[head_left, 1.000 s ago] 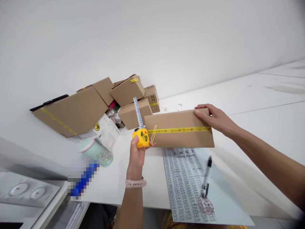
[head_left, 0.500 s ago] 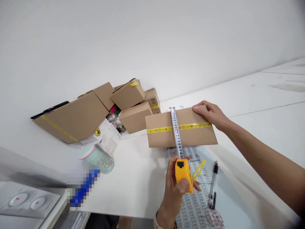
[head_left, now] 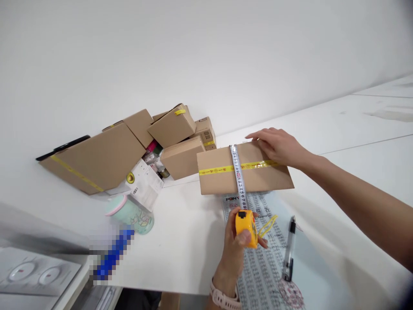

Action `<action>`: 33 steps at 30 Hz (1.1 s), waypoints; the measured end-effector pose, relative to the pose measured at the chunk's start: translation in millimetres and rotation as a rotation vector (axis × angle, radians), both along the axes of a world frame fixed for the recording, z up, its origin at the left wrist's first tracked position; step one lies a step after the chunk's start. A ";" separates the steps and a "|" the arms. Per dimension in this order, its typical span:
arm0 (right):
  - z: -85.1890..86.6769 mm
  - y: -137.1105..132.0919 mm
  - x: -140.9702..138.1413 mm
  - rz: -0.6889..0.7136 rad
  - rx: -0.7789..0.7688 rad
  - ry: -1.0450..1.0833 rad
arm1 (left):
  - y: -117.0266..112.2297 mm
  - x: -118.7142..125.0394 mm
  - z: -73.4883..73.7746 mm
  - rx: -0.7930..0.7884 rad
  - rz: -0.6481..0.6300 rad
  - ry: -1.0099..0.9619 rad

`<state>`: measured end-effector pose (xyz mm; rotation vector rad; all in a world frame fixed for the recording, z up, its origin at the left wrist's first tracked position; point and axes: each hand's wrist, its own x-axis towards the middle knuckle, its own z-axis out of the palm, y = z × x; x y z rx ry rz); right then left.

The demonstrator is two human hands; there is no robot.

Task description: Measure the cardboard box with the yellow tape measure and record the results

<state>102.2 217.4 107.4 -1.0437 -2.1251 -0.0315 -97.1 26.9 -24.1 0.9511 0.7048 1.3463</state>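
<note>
A flat cardboard box (head_left: 219, 178) with a yellow tape strip lies on the white table, across the top of a printed sheet. My left hand (head_left: 237, 241) grips a yellow tape measure (head_left: 245, 222) just in front of the box. Its white blade (head_left: 238, 174) runs across the box's top from near edge to far edge. My right hand (head_left: 279, 146) rests palm down on the box's far right part, fingers stretched out toward the blade's tip.
A pile of cardboard boxes (head_left: 129, 144) sits at the back left against the wall, with a large flat one (head_left: 93, 159) leaning. A mint cup (head_left: 129, 212) lies beside them. A pen (head_left: 288, 254) lies on the printed sheet (head_left: 267, 267).
My left hand carried the tape measure from the box's left end to its near side and laid the blade across the box. My right hand shifted from gripping the right end to resting on top.
</note>
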 end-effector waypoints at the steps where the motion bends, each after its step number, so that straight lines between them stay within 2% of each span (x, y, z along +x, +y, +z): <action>1: 1.6 -1.1 -4.2 -0.011 0.084 -0.130 | 0.6 -0.2 -0.6 0.000 -0.003 0.003; 4: 1.5 -2.1 -15.5 -0.065 0.243 -0.403 | 1.1 -0.6 -1.7 -0.004 -0.008 0.008; 8: -5.9 6.2 -20.4 -0.100 0.332 -0.485 | 1.2 -0.3 -0.4 -0.015 -0.001 0.037; 14: -16.4 15.6 -18.1 -0.083 0.385 -0.424 | 0.1 1.6 4.4 -0.034 -0.025 0.109; 21: -14.5 7.9 -19.3 -0.069 0.321 -0.360 | -0.7 0.9 8.0 -0.045 -0.040 0.120; 25: -18.5 -7.5 -17.1 -0.181 0.266 -0.228 | -4.3 -4.0 8.4 -0.016 0.023 0.106; 29: -35.0 -27.9 -10.2 -0.183 0.289 -0.130 | -22.2 -12.5 2.4 -0.014 0.079 0.144; 33: -63.2 -39.7 -1.0 -0.121 0.334 -0.081 | -45.0 -18.8 -10.9 -0.079 0.004 0.211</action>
